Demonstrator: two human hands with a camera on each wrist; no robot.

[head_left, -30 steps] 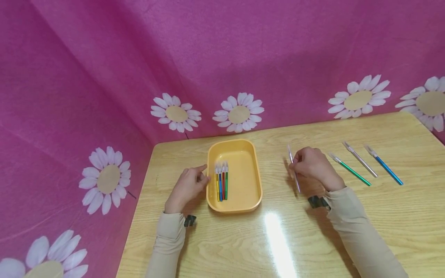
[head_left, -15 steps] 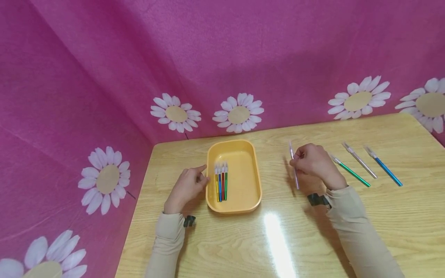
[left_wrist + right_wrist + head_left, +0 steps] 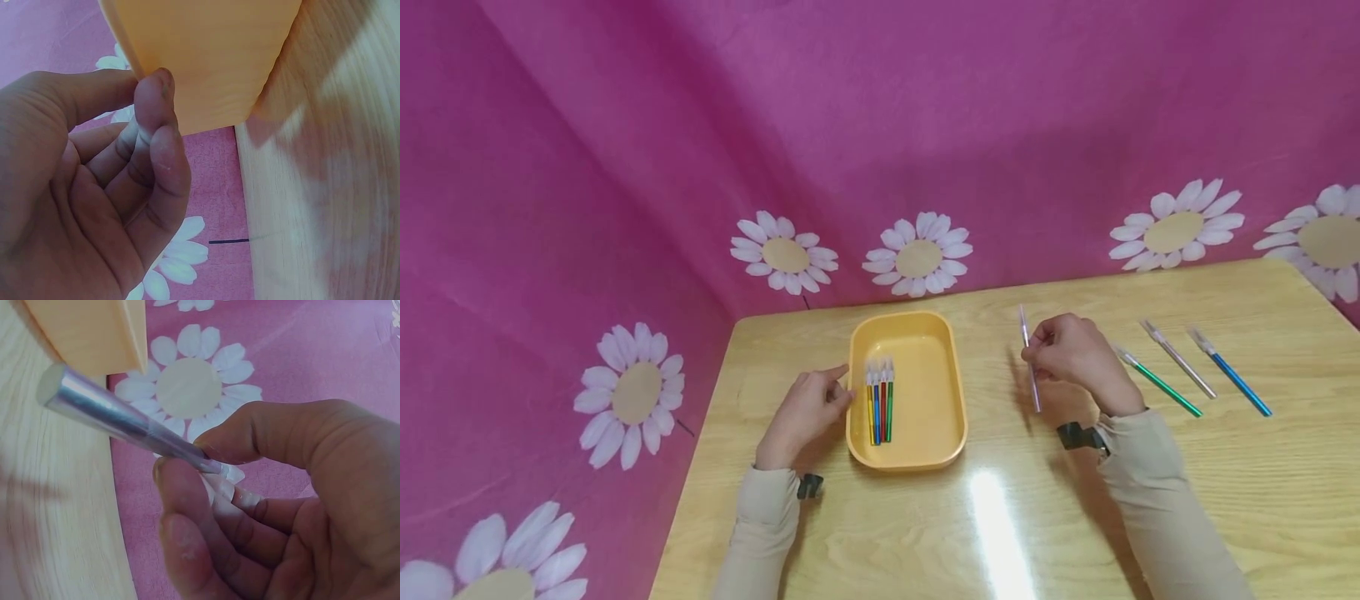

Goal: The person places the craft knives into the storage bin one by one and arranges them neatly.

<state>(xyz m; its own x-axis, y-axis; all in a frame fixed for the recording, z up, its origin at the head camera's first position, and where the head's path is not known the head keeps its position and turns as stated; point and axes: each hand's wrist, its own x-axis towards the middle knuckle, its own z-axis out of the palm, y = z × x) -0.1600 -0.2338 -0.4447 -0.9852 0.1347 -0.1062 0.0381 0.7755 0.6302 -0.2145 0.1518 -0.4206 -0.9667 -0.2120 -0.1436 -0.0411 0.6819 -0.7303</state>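
Note:
My right hand (image 3: 1078,358) pinches a slim metallic lilac craft knife (image 3: 1035,392) between thumb and fingertips, its capped tip pointing to the back. In the right wrist view, the handle's blunt end (image 3: 53,387) juts out past the fingers. My left hand (image 3: 801,412) holds the left side of a yellow tray (image 3: 964,408); the left wrist view has its curled fingers (image 3: 169,156) at the tray's rim and outer wall. Lying side by side in the tray's left half are several capped craft knives, including a yellow one (image 3: 871,417) and a green one (image 3: 890,417).
To the right of my right hand, three more craft knives lie on the wooden table (image 3: 910,542): a green one (image 3: 1165,386), a silver one (image 3: 1182,361) and a blue one (image 3: 1240,383). A pink curtain (image 3: 1000,125) with daisies hangs behind and to the left.
The head view has tipped up a little, so the whole scene sits lower. Both hands keep their holds; the lilac craft knife stays close to the same place, right of the tray.

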